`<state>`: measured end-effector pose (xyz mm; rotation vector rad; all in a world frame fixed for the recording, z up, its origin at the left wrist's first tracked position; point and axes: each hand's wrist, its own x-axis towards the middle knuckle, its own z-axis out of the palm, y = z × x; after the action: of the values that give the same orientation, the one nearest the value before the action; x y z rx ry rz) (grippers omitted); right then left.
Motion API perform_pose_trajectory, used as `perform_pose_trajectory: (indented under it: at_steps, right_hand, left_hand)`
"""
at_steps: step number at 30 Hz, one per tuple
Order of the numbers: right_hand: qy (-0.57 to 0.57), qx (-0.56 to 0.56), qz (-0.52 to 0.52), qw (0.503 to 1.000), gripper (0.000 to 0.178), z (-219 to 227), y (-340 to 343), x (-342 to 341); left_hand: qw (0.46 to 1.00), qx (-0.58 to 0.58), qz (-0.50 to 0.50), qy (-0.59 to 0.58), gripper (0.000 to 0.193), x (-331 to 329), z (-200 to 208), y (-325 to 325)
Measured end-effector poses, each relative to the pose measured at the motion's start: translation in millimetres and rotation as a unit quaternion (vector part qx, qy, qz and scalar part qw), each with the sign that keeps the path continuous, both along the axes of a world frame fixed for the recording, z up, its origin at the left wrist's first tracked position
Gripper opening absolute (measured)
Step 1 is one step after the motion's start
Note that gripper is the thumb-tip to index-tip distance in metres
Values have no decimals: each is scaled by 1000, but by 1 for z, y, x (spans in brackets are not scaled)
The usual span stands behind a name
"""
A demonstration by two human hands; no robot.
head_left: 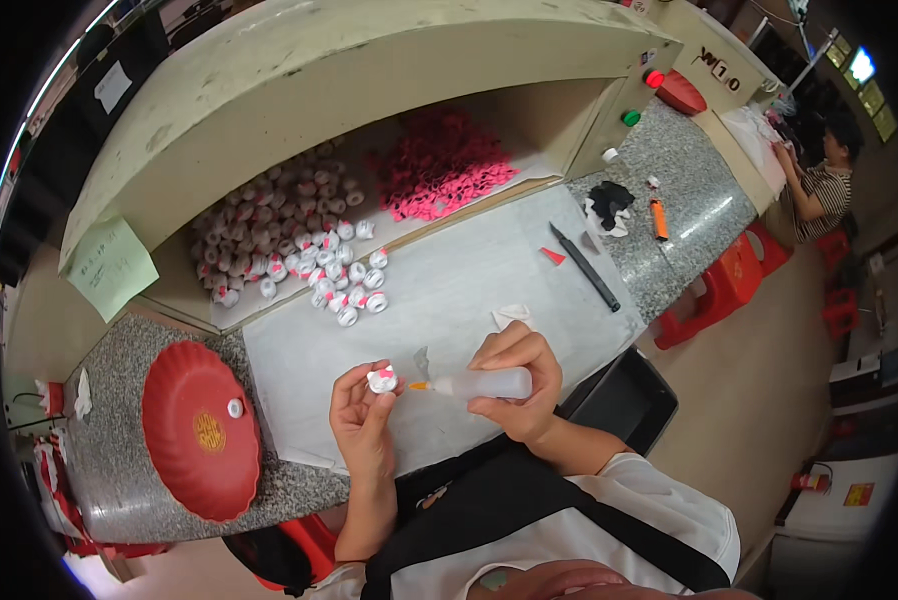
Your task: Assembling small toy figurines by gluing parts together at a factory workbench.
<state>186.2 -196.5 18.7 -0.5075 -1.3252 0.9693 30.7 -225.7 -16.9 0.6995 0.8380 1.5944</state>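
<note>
Between the fingertips of my left hand (366, 415) is a small white cat-head figure (382, 378) with a pink piece on it. My right hand (519, 385) grips a translucent squeeze bottle (484, 384) lying nearly level. Its thin orange tip (419, 386) points left at the figure, a short gap away. Both hands are over the white paper sheet (449, 290). Just beyond them lies a loose group of white figures (347, 290) with pink marks. More white figures (279, 205) and a heap of small pink pieces (444, 165) fill the shelf opening behind.
A red scalloped bowl (199, 470) with one white piece (235, 408) stands at left. Black tweezers (584, 265), a red tip (552, 257) and a crumpled tissue (512, 317) lie on the sheet. An orange tube (659, 220) is farther right. Another person (819, 190) sits at far right.
</note>
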Motion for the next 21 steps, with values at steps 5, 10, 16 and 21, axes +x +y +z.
perform_pose_trajectory:
  at_steps: [5,10,16,21]
  right_hand:
    - [18,5,-10,1000,34,4,-10,3]
    - [18,27,-41,999,35,1,-3,4]
    - [-39,62,-64,995,38,-5,-1,6]
    - [-84,69,-71,992,39,-9,-3,0]
  left_hand:
    - [999,7,12,30,32,4,11,-3]
    - [1000,1,1,28,31,13,10,5]
    - [1000,2,-14,23,32,11,-1,15]
    - [999,0,-32,7,33,7,-4,9]
